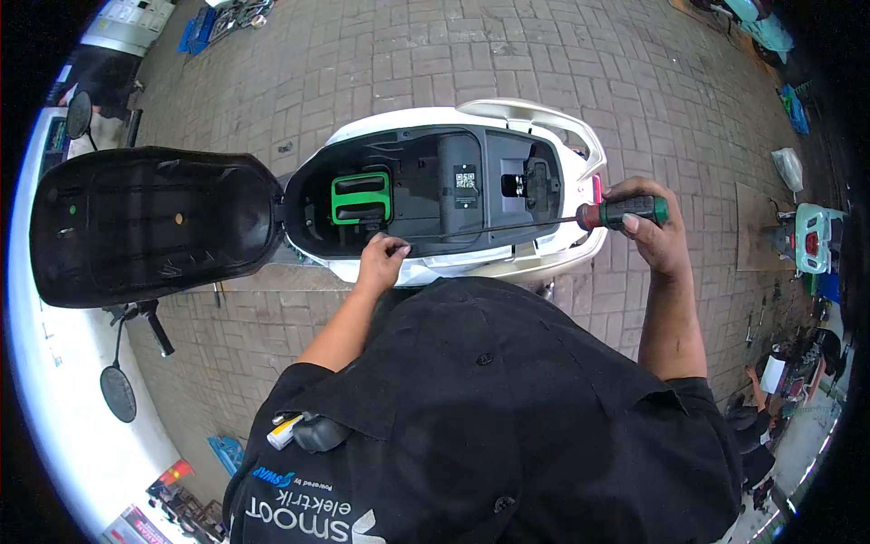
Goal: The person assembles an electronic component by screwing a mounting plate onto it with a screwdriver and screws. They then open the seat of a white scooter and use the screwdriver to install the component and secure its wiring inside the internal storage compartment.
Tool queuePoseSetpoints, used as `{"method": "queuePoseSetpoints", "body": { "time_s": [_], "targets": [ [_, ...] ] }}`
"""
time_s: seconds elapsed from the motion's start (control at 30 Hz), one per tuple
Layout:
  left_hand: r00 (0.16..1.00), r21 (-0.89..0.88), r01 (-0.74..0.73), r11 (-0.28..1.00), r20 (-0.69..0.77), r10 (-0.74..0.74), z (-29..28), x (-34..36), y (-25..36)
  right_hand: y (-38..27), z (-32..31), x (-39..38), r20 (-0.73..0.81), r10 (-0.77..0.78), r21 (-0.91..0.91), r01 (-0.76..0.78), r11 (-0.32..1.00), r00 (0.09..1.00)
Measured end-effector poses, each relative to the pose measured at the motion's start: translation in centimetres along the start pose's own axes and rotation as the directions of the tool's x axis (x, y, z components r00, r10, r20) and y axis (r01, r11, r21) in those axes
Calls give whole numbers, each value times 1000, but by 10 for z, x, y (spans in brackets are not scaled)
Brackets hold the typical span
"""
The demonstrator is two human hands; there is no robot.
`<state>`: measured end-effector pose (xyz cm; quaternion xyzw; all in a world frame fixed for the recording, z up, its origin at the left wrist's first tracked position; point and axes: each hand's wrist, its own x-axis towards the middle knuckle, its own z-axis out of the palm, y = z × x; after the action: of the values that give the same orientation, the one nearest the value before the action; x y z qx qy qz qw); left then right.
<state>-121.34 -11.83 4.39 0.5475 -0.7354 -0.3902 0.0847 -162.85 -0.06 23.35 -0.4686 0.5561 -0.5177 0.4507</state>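
Observation:
My right hand [654,227] is wrapped around the green-and-red handle of a long screwdriver [625,214]. Its thin shaft lies nearly level across the open seat compartment [417,186] of a white scooter [399,118], pointing left. At the tip end, by the compartment's near rim, the fingers of my left hand [382,263] are pinched together; whether they grip the tip or a small part there is hidden. Just beyond them, inside the compartment, sits a black battery with a bright green frame [361,198].
The black seat [154,227] is flipped open to the left. A cream grab rail [553,116] curves round the scooter's tail. On the paving [362,54] beyond lies a blue tool tray [195,32]. A mint scooter [816,236] stands at right; another person [757,426] is at lower right.

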Motion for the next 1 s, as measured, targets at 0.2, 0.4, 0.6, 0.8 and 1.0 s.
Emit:
{"method": "queuePoseSetpoints", "body": {
  "time_s": [0.2,0.4,0.6,0.8,1.0],
  "targets": [
    [998,-3,-53,999,-35,53,-1,0,-5,3,4,4,80,61,-2,-61,998,995],
    [997,50,-78,996,-13,79,-1,1,-1,11,0,6,81,43,-9,-43,999,996],
    [996,46,-82,996,-38,84,4,-1,-2,13,-1,9,91,54,-59,-49,997,994],
    [994,11,-77,997,-72,78,2,3,0,16,7,12,81,-1,-9,1,1000,997],
    [997,74,-72,995,-15,73,0,7,-3,13,17,16,119,-16,7,16,1000,993]
  ]
}}
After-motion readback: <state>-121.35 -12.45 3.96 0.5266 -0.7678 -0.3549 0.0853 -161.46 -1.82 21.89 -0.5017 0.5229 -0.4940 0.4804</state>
